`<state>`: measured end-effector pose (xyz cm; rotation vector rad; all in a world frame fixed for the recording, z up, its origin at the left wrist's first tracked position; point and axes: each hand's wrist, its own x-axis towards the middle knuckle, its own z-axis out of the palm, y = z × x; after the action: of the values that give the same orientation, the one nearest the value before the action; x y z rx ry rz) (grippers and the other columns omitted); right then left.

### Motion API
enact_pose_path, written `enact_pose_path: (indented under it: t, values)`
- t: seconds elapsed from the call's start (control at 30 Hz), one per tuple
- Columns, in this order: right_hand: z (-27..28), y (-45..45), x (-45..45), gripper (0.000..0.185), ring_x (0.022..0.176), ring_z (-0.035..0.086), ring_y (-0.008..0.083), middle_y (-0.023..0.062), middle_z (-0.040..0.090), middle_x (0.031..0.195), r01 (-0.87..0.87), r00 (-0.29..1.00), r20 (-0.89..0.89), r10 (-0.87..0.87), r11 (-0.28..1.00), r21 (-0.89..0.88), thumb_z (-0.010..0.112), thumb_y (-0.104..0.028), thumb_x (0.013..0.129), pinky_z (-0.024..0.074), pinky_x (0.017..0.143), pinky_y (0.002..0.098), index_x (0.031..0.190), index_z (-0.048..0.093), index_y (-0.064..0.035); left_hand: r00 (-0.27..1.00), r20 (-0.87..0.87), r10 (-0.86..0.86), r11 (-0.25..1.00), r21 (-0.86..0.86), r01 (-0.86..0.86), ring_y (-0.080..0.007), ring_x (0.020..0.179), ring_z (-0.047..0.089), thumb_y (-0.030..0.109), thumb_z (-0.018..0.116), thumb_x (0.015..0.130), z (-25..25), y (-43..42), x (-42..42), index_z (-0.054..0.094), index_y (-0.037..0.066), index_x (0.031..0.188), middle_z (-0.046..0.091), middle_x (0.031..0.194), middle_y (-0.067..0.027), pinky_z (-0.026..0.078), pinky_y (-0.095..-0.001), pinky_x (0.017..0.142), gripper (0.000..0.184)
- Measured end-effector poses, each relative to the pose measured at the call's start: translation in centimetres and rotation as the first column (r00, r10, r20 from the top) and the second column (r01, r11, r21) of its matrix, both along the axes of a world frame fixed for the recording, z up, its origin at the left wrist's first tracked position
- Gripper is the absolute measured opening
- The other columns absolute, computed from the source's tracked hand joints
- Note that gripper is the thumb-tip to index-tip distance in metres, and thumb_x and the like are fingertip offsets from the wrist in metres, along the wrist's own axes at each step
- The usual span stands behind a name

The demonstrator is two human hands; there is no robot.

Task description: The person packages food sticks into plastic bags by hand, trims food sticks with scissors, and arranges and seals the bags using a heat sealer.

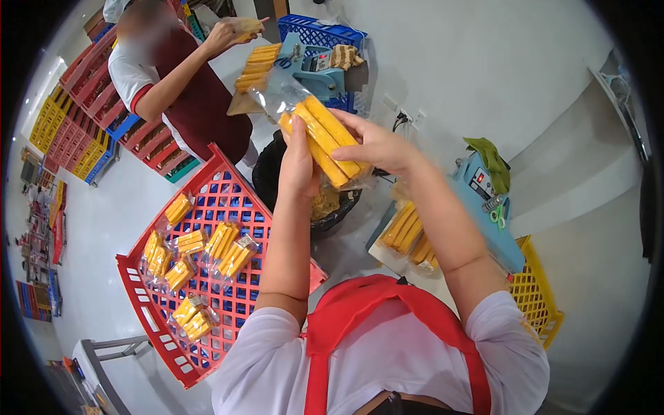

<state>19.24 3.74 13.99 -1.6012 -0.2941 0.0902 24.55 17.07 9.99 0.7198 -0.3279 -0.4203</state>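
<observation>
Both of my hands hold one clear plastic bag of yellow sticks (319, 138) in front of me. My left hand (297, 162) grips its left side, with the thumb along the plastic. On the right side, my right hand (373, 144) has its thumb across the sticks. The bag's loose plastic end points up and left. Below left, a red crate (142, 304) holds several bagged bundles of yellow sticks (223, 238). More yellow sticks (403, 227) lie beside the blue machine (484, 207) to the right, under my right forearm.
A co-worker (207, 90) at the upper left holds a bag near another blue machine (315, 72) and a tray of sticks (257, 67). A black-lined bin (270, 169) is beneath my hands. Green scissors (498, 216), a yellow crate (536, 290) and stacked crates (76, 124) also show.
</observation>
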Motion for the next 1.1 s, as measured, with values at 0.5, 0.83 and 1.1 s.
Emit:
enact_pose_path:
  t: [0.5,0.83,1.1]
  values:
    - [-0.4,-1.4,-2.6,0.046,0.094,0.054,0.0125,0.0069,0.052,0.109,0.171,0.953,-0.296,-0.064,0.921,0.350,0.054,-0.020,0.081,0.0437,0.080,0.0267,0.121,0.040,-0.0020,0.958,-0.054,-0.281,0.958,0.042,0.283,-0.0218,0.107,0.046,0.049,0.032,0.087,0.0,-0.4,-2.2,0.028,0.014,0.124,0.043,0.118,-0.0066,0.043,-0.0406,0.082,0.051]
    - [-2.3,-2.3,-2.2,0.039,0.094,0.055,0.0156,0.0089,0.054,0.107,0.237,0.912,-0.407,-0.057,0.883,0.406,0.046,-0.031,0.086,0.0446,0.079,0.0300,0.113,0.047,-0.0035,0.946,-0.129,-0.297,0.955,-0.025,0.297,-0.0223,0.108,0.046,0.032,0.040,0.089,-0.9,-0.4,-2.4,0.019,0.013,0.129,0.040,0.122,-0.0089,0.039,-0.0399,0.089,0.049]
    - [-2.5,-0.8,-4.0,0.044,0.107,0.047,0.0179,0.0086,0.045,0.120,0.311,0.947,-0.271,-0.174,0.713,0.629,0.038,-0.028,0.090,0.0406,0.086,0.0308,0.126,0.032,-0.0046,0.999,0.038,-0.029,0.986,-0.162,0.035,-0.0187,0.107,0.047,0.012,0.039,0.089,-1.7,-2.0,-2.4,0.028,0.009,0.130,0.043,0.122,-0.0086,0.037,-0.0345,0.091,0.042]
